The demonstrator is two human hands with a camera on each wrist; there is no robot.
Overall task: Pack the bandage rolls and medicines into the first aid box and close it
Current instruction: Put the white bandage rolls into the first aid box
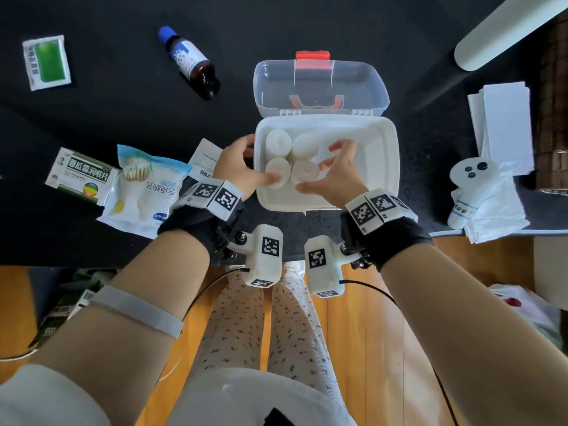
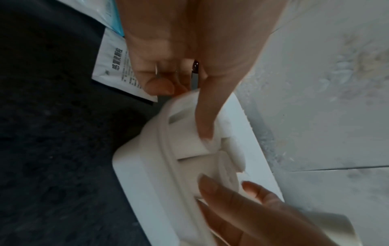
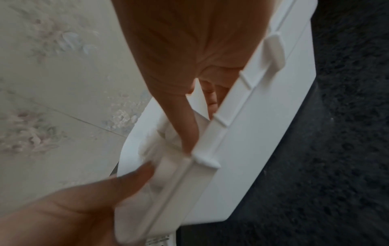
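Sitting mid-frame on the dark desk (image 1: 92, 118), the stiff white first aid box (image 1: 384, 167) stood open, four bandage rolls (image 1: 278, 142) packed in its left half. The left hand (image 1: 236, 170) and right hand (image 1: 335, 176) nudged the near rolls with loosely spread fingers (image 1: 272, 178), gripping nothing. Soft and light, they looked best taken by their round sides.

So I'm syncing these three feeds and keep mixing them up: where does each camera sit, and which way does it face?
Head: on the head, looking down at the first aid box; forearms, left hand, right hand and legs show.
Left wrist: along the left hand to the box rim; right fingers intrude.
Right wrist: along the right hand to the box wall.
All three share the box and both hands.
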